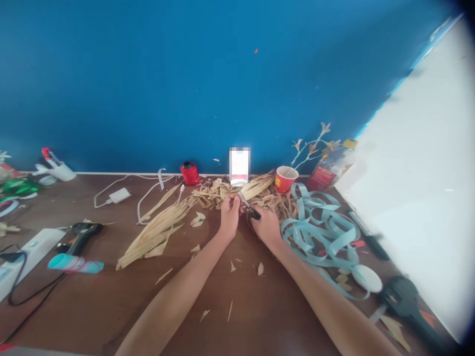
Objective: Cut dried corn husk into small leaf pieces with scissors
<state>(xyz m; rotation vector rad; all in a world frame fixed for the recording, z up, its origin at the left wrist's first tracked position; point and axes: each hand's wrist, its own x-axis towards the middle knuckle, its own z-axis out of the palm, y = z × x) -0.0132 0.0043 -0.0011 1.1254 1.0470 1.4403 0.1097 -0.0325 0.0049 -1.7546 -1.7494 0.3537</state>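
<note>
My right hand (265,225) is closed round the dark handles of a pair of scissors (246,202). The blades point up and to the left, towards my left hand (230,217). That hand is pinched on a small piece of dried husk (233,196), mostly hidden by the fingers and close to the blades. Behind both hands lies a heap of husk scraps (213,193) with longer strips on it. A bundle of long dried husks (158,232) lies to the left, and a few cut petal-shaped pieces (198,219) are beside it.
At the back stand a phone-like upright screen (239,165), a red round container (190,173) and a red paper cup (285,180) with stems. Tangled light-blue ribbon (315,232) and a glue gun (404,299) are right. Left are another glue gun (82,235), a power strip (31,254) and a charger (119,195).
</note>
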